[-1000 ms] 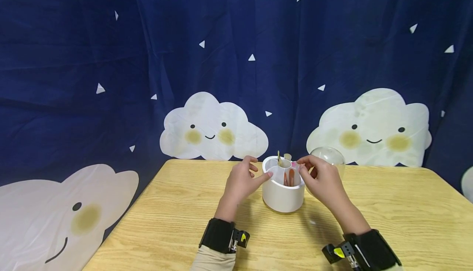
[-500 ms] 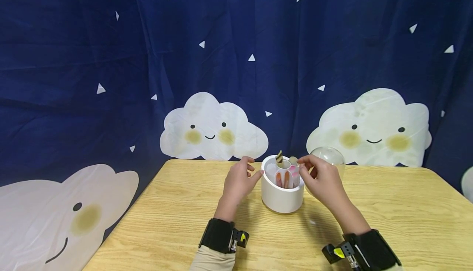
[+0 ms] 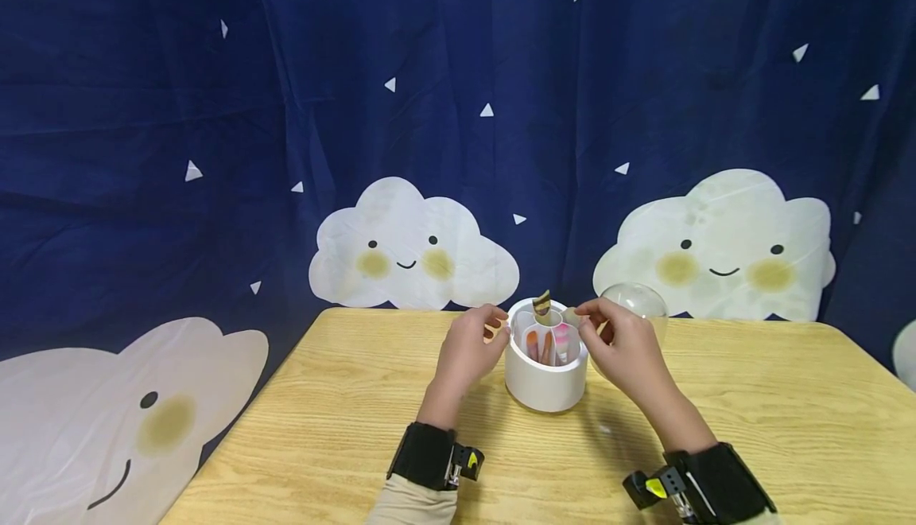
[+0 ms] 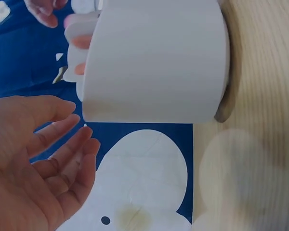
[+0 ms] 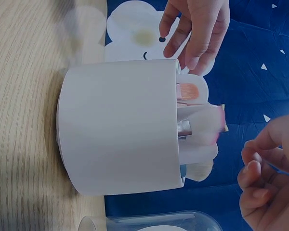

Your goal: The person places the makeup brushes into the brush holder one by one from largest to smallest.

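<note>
A white round makeup brush holder [image 3: 545, 386] stands upright on the table, its inside split by a pale divider [image 3: 549, 317]. Two orange-tipped brushes [image 3: 532, 344] stand at its front, and a pink-and-white brush [image 3: 562, 338] stands to their right. A brown-and-gold striped tip [image 3: 541, 304] rises at the back. My left hand [image 3: 472, 348] is at the left rim, fingers loosely bent; whether its thumb touches the rim I cannot tell. My right hand [image 3: 622, 346] hovers at the right rim. The right wrist view shows its fingers [image 5: 253, 173] loosely curled, apart from the holder and holding nothing.
A clear dome [image 3: 637, 300] stands behind my right hand. The wooden table [image 3: 343, 429] reaches back to a dark blue curtain [image 3: 429, 48] with white clouds and triangles. Each wrist wears a black strap [image 3: 422, 456] with a small camera.
The divider and its brushes have turned: the orange tips moved left, and the pink brush came round toward the front. My left thumb drew back from inside to the rim. The right hand stayed.
</note>
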### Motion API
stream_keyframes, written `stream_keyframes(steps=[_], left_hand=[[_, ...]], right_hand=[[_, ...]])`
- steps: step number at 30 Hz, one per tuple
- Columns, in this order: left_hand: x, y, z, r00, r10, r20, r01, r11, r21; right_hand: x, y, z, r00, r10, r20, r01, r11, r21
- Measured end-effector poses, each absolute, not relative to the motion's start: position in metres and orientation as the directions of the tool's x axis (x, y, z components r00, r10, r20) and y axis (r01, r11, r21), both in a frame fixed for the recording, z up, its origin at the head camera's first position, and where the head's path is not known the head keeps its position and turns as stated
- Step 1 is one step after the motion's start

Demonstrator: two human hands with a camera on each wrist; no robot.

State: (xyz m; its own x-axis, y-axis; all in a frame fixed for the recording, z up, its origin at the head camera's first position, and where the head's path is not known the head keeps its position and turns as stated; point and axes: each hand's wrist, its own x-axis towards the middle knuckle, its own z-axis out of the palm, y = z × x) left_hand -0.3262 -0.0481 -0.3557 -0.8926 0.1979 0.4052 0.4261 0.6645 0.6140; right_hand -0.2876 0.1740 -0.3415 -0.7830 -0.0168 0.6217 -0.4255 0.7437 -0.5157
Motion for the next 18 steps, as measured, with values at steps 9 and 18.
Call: stream_keyframes(steps=[9,18], left_hand=[[-0.324,-0.040,-0.361,-0.856,0.270,0.441,0.471,0.758,0.450],[-0.322,-0.037,-0.362,-0.830,0.285,0.479,0.481,0.800,0.359]], right_hand=[[-0.287,0.172,-0.342,-0.779,-0.031,0.626,-0.438,0.741,-0.508],[-0.287,0.172,-0.341,-0.789,-0.033,0.613,-0.431,0.740,-0.516]])
